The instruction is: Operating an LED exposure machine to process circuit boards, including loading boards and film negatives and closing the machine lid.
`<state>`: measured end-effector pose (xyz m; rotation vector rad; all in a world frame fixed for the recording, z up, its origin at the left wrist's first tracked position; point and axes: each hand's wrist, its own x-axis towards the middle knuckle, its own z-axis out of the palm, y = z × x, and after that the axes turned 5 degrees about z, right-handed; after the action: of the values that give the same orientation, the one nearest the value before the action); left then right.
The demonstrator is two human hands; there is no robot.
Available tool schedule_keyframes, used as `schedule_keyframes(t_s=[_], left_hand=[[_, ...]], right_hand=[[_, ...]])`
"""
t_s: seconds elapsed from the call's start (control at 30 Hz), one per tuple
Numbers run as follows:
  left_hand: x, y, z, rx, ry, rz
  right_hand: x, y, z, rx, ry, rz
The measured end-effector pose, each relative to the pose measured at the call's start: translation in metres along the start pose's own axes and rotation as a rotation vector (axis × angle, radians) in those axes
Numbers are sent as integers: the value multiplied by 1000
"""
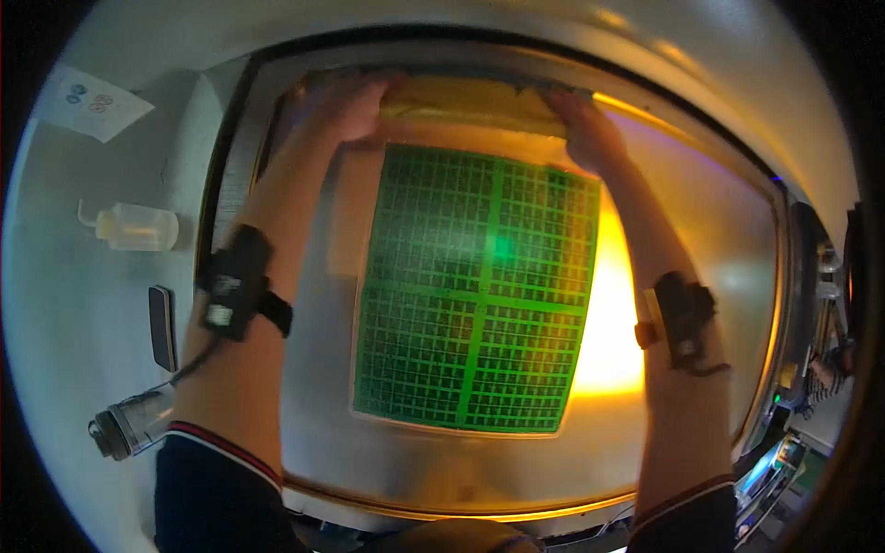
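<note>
A green panel point(429, 235) with a fine dark grid, split into quarters by plain green bands, lies flat and slightly tilted in the middle of a metal-framed bed. It looks like a circuit board panel. Beyond its far edge is a long yellow-brown strip point(470, 103), too blurred to tell whether it is a roll or a folded film. My left hand point(362, 106) is closed at the strip's left end. My right hand point(587, 129) grips near its right end, above the panel's far right corner. The fingers of both hands are partly hidden and blurred.
Bright yellow light point(613, 313) glows right of the panel. A raised frame point(442, 502) rims the bed. On the left ledge are a squeeze bottle point(138, 228), a phone point(161, 327), a clear bottle point(134, 424) and a paper sheet point(92, 103). Another person's hand point(827, 370) shows at far right.
</note>
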<state>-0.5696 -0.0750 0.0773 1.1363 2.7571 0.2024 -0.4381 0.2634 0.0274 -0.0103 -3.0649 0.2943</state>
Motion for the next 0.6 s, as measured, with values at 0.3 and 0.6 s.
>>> schedule_keyframes(t_s=[0.3, 0.6], left_hand=[[-179, 81, 3, 119, -223, -53], [-466, 236, 37, 114, -522, 159]], right_hand=[[-190, -92, -19, -165, 58, -103], [-535, -177, -82, 133, -270, -53]])
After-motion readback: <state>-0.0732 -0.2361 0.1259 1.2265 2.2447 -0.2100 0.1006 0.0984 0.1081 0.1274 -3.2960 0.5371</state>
